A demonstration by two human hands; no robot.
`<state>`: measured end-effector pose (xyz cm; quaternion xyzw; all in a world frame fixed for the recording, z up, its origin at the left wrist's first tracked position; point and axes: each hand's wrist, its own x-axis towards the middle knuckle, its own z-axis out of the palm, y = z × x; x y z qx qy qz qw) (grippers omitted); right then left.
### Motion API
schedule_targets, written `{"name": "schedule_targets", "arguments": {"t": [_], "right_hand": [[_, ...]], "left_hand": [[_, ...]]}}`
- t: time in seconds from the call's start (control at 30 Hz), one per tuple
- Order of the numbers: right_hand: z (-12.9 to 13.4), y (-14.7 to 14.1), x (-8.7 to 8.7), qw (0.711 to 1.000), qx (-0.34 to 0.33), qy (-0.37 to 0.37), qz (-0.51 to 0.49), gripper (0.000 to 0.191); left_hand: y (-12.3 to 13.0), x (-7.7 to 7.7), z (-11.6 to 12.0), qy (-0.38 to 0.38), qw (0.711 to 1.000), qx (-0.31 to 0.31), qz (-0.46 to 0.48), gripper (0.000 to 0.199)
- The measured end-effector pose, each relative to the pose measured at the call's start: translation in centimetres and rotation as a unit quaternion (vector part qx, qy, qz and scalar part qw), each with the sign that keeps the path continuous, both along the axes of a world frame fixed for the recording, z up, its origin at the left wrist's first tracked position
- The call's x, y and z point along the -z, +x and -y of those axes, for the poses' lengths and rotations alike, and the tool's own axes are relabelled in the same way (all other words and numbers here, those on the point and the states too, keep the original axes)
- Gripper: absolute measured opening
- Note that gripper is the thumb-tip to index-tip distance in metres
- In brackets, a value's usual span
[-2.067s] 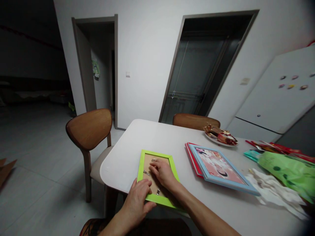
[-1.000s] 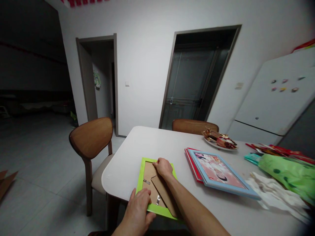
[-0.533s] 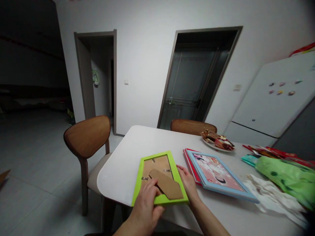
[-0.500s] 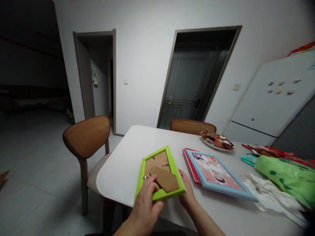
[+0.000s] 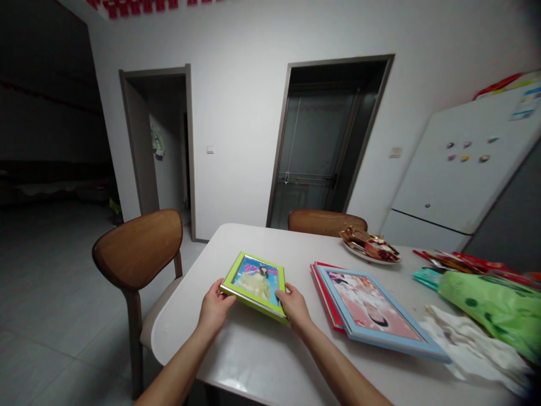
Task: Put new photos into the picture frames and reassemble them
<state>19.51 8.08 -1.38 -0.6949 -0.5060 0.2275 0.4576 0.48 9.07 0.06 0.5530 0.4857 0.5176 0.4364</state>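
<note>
A small lime-green picture frame [image 5: 253, 283] is held over the white table, its picture side facing up. The picture shows a figure in a pale yellow dress against blue. My left hand [image 5: 214, 307] grips its near left corner, and my right hand [image 5: 293, 307] clasps the near right corner with the thumb on the front. Whether its far edge touches the table I cannot tell. To the right lies a larger light-blue picture frame [image 5: 376, 304] on top of a red frame [image 5: 325, 296], which is mostly covered.
A plate [image 5: 372, 256] of wrapped items stands at the table's far side. Crumpled white tissue [image 5: 473, 344], a green plastic bag [image 5: 494, 304] and red packets [image 5: 469, 260] lie on the right. One wooden chair [image 5: 139, 248] is at the left, another chair [image 5: 327, 221] behind the white table [image 5: 262, 366].
The green picture frame has been turned over from its brown backing to its picture side. Both hands now hold its near corners; the left fingers have left the backing.
</note>
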Motion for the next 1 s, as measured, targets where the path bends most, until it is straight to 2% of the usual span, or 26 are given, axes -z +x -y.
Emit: {"name": "schedule_targets", "arguments": {"t": [0.13,0.3,0.4,0.5,0.63,0.77,0.87,0.93,1.0], "right_hand": [[-3.8,1.5,0.0,0.998,0.017,-0.01,0.053,0.037],[-7.8,2.0,0.5,0.993,0.036,-0.027,0.109,0.044],[-9.1,1.8,1.0,0.989,0.032,-0.03,0.143,0.046],[-9.3,1.3,1.6,0.983,0.018,-0.024,0.181,0.044],[-8.4,0.3,1.9,0.974,-0.002,-0.007,0.228,0.037],[-6.2,0.1,0.7,0.966,-0.015,0.006,0.257,0.039],[-3.0,1.6,-1.1,0.954,-0.006,0.033,0.297,0.045],[0.0,3.4,-2.1,0.934,0.017,0.055,0.354,0.046],[3.0,5.3,-2.4,0.907,0.056,0.042,0.414,0.046]], "left_hand": [[0.6,2.0,-3.1,0.017,0.995,-0.023,-0.098,0.043],[1.2,2.3,-6.0,0.044,0.975,-0.06,-0.21,0.045],[1.5,2.6,-7.0,0.049,0.961,-0.078,-0.263,0.043],[1.7,3.3,-7.4,0.062,0.949,-0.081,-0.298,0.04],[1.7,3.8,-7.7,0.079,0.94,-0.074,-0.324,0.035],[1.3,3.8,-7.1,0.094,0.935,-0.065,-0.337,0.037],[1.1,3.7,-5.6,0.107,0.933,-0.055,-0.34,0.042],[1.2,3.8,-4.1,0.12,0.932,-0.043,-0.339,0.043],[1.5,3.9,-2.4,0.134,0.933,-0.022,-0.332,0.043]]}}
